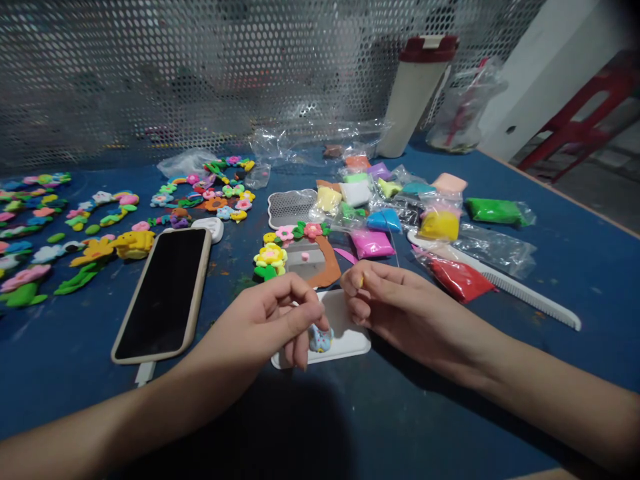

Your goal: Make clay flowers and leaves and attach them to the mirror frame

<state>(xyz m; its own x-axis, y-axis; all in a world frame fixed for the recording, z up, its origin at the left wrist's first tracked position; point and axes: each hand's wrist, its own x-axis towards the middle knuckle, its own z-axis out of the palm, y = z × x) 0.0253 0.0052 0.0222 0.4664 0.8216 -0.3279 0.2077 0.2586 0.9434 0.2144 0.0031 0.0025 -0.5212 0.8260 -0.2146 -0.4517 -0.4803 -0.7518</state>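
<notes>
My right hand (385, 293) pinches a small bit of yellow clay (361, 281) between thumb and fingertips, above the right part of a white tray (350, 341). My left hand (285, 317) hangs over the tray's left part with fingers curled and thumb near the index finger; whether anything lies between them cannot be made out. Just under its fingertips a light blue clay piece with small pink dots (321, 339) rests on the tray. Behind the tray lies a frame (327, 260) with brown clay, flowers and a green leaf around its edge.
A phone (165, 293) with a cable lies at the left, near many clay ornaments (95, 250). Bagged clay (373, 244), a red packet (461, 275) and a white comb (530, 297) lie right. A tumbler (417, 93) stands behind, before a perforated metal panel (200, 67).
</notes>
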